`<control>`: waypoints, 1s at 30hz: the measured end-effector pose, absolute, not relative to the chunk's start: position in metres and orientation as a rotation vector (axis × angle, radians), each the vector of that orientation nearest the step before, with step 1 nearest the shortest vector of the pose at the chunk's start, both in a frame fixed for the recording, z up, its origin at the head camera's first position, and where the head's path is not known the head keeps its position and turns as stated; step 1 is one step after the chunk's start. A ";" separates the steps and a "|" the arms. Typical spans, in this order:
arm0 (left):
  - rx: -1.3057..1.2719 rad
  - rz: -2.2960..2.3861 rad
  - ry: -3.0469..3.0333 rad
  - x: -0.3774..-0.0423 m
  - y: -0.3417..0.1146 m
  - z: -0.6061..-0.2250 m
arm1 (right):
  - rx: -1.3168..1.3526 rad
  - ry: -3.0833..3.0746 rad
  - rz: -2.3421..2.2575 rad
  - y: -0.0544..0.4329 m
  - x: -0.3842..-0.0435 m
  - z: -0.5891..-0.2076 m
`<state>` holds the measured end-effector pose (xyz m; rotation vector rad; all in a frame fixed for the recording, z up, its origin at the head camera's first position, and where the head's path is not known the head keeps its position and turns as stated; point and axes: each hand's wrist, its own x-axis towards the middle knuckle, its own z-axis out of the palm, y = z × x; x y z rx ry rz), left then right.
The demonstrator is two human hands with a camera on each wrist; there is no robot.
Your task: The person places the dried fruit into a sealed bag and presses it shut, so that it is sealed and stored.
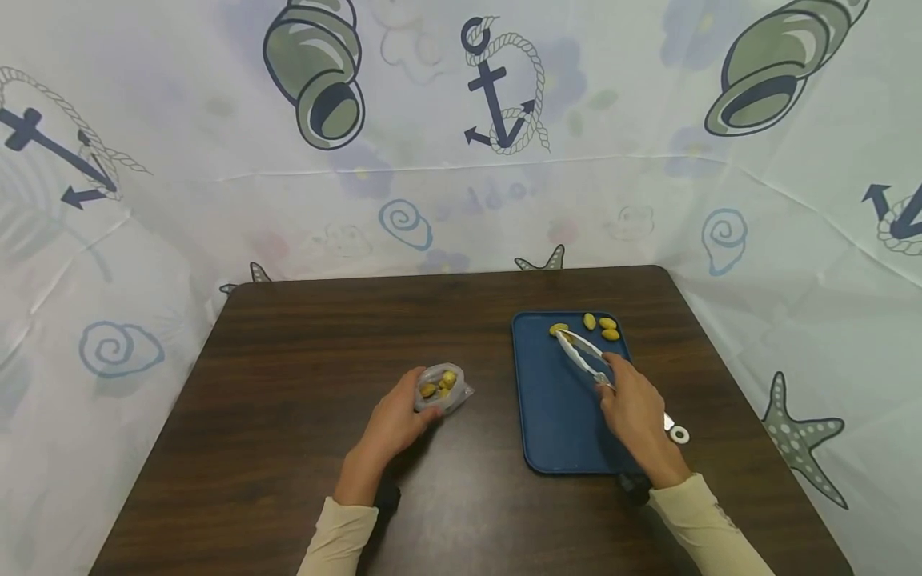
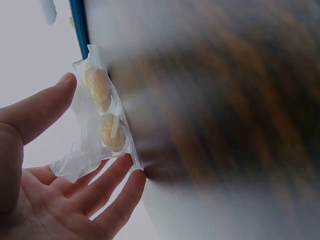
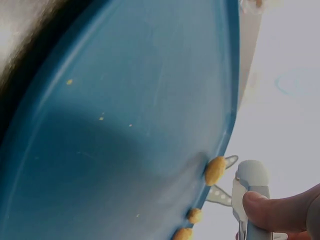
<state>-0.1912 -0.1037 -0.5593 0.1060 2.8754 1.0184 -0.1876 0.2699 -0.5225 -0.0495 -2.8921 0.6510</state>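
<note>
My left hand (image 1: 394,424) curves its thumb and fingers around a small clear plastic bag (image 1: 461,394), whose mouth faces up. Several yellow oval pieces (image 1: 448,378) lie inside it; two show through the plastic in the left wrist view. My right hand (image 1: 635,412) grips white-tipped tongs (image 1: 576,357) over the blue tray (image 1: 558,416). Their tips are right at a yellow oval piece (image 1: 558,329) near the tray's back left corner. Several more yellow pieces (image 1: 609,334) lie at the back right corner. In the right wrist view, my thumb presses the handle of the tongs (image 3: 252,173).
Both the bag and the tray are on a dark wooden table (image 1: 310,344). A patterned white cloth (image 1: 446,96) hangs behind and beside it. The tray has a low raised rim, and small yellow crumbs (image 3: 101,118) dot its surface.
</note>
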 end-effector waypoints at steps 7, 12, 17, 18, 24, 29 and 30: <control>0.099 1.010 2.870 -0.192 -0.104 -0.559 | -0.015 -2.869 0.659 0.266 -0.184 -0.517; 0.103 1.007 2.872 -0.192 -0.104 -0.558 | 0.000 -2.856 0.671 0.261 -0.182 -0.514; 0.112 1.012 2.874 -0.191 -0.104 -0.557 | 0.032 -2.843 0.678 0.255 -0.180 -0.512; 0.113 1.011 2.875 -0.191 -0.104 -0.557 | 0.039 -2.843 0.681 0.254 -0.180 -0.512; 0.125 1.013 2.880 -0.191 -0.104 -0.556 | 0.052 -2.846 0.699 0.246 -0.177 -0.509; 0.121 1.013 2.874 -0.191 -0.104 -0.555 | 0.067 -2.848 0.707 0.239 -0.175 -0.508; 0.118 1.015 2.873 -0.191 -0.104 -0.555 | 0.072 -2.848 0.706 0.237 -0.174 -0.508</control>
